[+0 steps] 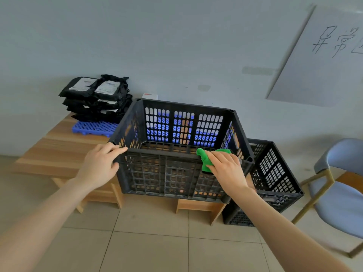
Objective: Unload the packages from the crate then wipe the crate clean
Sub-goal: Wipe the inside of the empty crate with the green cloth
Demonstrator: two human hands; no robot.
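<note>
The left hand (100,165) grips the near rim of the black crate (176,173); the right hand (225,169) presses a green cloth (204,160) on that rim. Packages (96,99) sit stacked beyond the left hand. The crate overhangs the tabletop (49,152); hard wiping could tip it.

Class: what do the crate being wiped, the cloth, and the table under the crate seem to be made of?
Crate: likely moulded plastic, matt black, with a slotted grid of walls.
Cloth: soft fabric, bright green, bunched under the right hand.
Table: wood or wood-look laminate; pale grain stripes show.
</note>
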